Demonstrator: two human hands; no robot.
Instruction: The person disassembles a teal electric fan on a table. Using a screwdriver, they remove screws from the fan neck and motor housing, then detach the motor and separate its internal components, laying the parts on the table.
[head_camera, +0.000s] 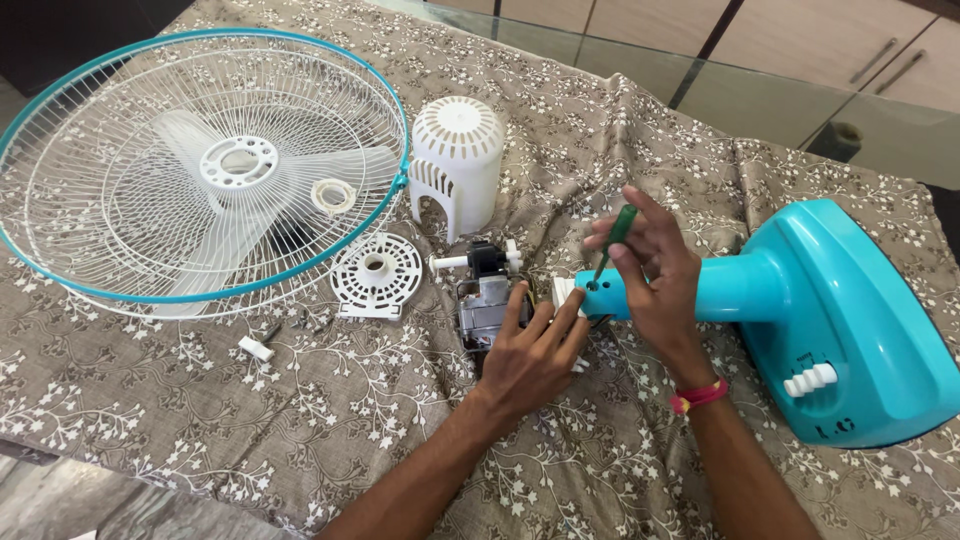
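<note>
My right hand grips a green-handled screwdriver, its tip set into the end of the turquoise fan stand neck. My left hand rests on the fan motor, fingers spread over its metal body and a small white part beside the neck's end. The motor lies on the patterned cloth with its white shaft pointing left. The neck widens into the turquoise fan base, which carries white push buttons.
A white fan grille with a turquoise rim lies at the left over translucent blades. A white motor cover, a round white plate and a small white piece lie nearby. A glass table edge runs behind.
</note>
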